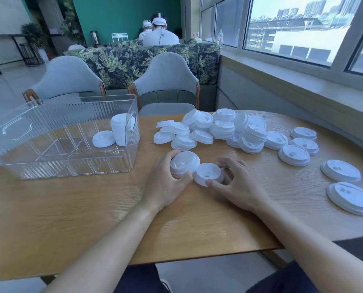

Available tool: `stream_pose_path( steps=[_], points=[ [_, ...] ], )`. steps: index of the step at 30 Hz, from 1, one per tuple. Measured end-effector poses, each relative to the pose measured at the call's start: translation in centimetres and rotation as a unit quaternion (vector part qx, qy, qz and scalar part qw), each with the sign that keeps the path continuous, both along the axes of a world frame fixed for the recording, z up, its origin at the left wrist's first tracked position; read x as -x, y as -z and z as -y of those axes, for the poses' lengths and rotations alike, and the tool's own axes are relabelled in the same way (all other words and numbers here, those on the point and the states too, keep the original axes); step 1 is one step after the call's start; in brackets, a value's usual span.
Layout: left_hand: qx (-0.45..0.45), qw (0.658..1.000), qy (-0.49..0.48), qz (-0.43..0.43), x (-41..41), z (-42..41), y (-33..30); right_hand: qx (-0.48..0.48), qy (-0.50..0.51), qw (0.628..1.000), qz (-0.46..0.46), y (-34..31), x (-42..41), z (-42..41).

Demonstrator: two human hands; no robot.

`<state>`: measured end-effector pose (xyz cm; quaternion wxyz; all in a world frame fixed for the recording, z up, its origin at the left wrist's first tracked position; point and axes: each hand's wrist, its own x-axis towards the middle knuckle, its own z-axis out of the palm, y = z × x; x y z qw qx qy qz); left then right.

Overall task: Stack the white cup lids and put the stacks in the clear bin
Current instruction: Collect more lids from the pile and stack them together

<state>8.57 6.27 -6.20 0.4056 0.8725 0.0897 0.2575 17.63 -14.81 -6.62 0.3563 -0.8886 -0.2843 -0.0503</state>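
1. The wooden table [70, 218] fills the near view, with both bare forearms reaching forward over it.
2. The left hand [165, 182] grips a short stack of lids [184, 163], fingers curled round its far side and thumb against its near side.
3. The right hand [235, 185] holds a single lid [208, 173] tilted on the table, thumb at its near rim and fingers curved round the far side. This lid touches the stack in the left hand.
4. To the right, two flat lids [349, 197] lie apart near the table edge, with several more singles [293, 155] further in.
5. Beyond the hands sits a loose heap of lids [218, 127], many overlapping or leaning on one another.
6. On the left stands the clear bin [17, 144], its ribbed walls see-through. Inside, at its right end, a tall stack [120, 129] stands upright and one lid [103, 138] leans beside it.
7. Behind the table are two grey chairs [168, 81], a leaf-patterned sofa back [117, 60], and a seated person in white [160, 37] facing away. Windows [292, 28] run along the right.
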Motion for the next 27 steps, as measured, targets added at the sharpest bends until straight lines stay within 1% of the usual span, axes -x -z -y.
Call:
stream_pose_path(
  steps=[6, 12, 22, 27],
  points=[
    [-0.031, 0.999, 0.01, -0.01, 0.4, 0.4, -0.1, 0.039, -0.047, 0.998, 0.007, -1.0, 1.2, 0.2],
    [-0.057, 0.998, 0.02, -0.007, 0.2, 0.4, 0.0, 0.066, -0.058, 0.996, 0.02, -1.6, 1.7, 0.2],
    [-0.105, 0.993, 0.049, -0.016, 0.3, 0.7, 0.0, 0.044, -0.075, 0.996, 0.016, -0.9, 1.4, 0.1],
    [-0.114, 0.991, 0.064, -0.004, 0.3, 0.7, 0.1, 0.024, -0.098, 0.995, -0.011, -0.9, 1.3, 0.3]
  ],
)
